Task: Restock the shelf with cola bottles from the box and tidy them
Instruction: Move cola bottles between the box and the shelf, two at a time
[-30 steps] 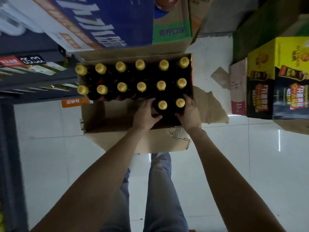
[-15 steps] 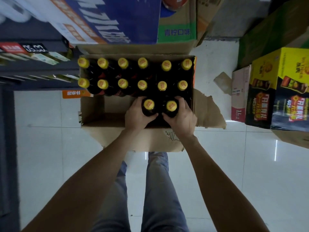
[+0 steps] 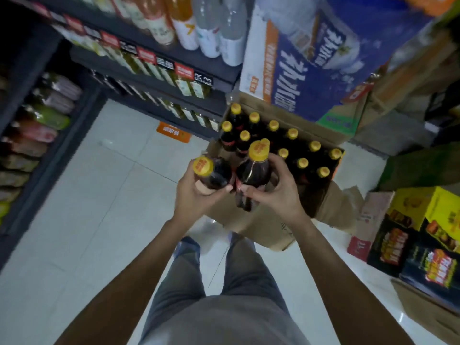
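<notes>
An open cardboard box (image 3: 276, 230) on the floor holds several dark cola bottles (image 3: 292, 143) with yellow caps. My left hand (image 3: 196, 197) grips one cola bottle (image 3: 214, 171) lifted above the box's near left corner. My right hand (image 3: 276, 192) grips a second cola bottle (image 3: 254, 170) beside it; the two bottles touch. The dark shelf (image 3: 174, 58) with bottles and price tags runs along the upper left.
A second shelf unit (image 3: 37, 135) of bottles stands at the far left. A blue and white carton (image 3: 311, 58) sits behind the box. Yellow and black cartons (image 3: 423, 235) are stacked at the right. White tiled floor (image 3: 99, 195) lies between the shelves and me.
Both hands have lifted the two nearest bottles out of the box. My view has swung left and up, and the shelves now show.
</notes>
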A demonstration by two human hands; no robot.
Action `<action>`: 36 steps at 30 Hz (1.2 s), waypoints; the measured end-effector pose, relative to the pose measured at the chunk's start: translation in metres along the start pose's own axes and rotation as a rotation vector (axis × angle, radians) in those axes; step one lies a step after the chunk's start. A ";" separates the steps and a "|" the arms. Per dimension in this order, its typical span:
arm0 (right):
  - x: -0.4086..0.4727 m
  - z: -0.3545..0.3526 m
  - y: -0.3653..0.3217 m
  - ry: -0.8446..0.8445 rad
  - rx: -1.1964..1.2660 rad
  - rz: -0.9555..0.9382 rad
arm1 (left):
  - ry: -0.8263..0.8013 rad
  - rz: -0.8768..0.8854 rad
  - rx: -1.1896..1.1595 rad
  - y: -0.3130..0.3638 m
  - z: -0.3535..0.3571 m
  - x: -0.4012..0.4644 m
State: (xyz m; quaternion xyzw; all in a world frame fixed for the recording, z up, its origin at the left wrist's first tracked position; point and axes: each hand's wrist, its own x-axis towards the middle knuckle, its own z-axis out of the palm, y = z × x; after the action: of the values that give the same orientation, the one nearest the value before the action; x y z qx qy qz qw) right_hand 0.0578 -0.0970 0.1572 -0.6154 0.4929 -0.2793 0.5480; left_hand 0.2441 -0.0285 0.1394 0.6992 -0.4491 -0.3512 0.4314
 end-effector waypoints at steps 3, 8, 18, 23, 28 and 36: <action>0.006 0.045 -0.033 -0.175 0.062 0.055 | 0.191 -0.057 -0.064 0.003 -0.048 -0.019; 0.002 0.186 -0.089 -0.406 0.060 -0.016 | 0.532 -0.099 -0.065 -0.022 -0.170 -0.063; -0.079 0.483 -0.171 -0.765 -0.010 -0.225 | 0.926 -0.172 0.058 -0.099 -0.416 -0.211; -0.112 0.614 -0.228 -0.915 -0.039 -0.301 | 1.173 -0.224 -0.108 -0.127 -0.525 -0.280; -0.130 0.729 -0.282 -0.974 -0.094 -0.475 | 1.486 -0.219 -0.412 -0.149 -0.631 -0.330; -0.150 0.910 -0.369 -0.982 0.066 -0.635 | 1.714 -0.036 -0.760 -0.199 -0.839 -0.374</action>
State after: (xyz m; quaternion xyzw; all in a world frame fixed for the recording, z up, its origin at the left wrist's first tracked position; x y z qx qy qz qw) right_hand 0.9194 0.3716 0.3155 -0.7729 -0.0363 -0.1269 0.6206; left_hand 0.9151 0.6054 0.3149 0.5384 0.1777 0.1541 0.8092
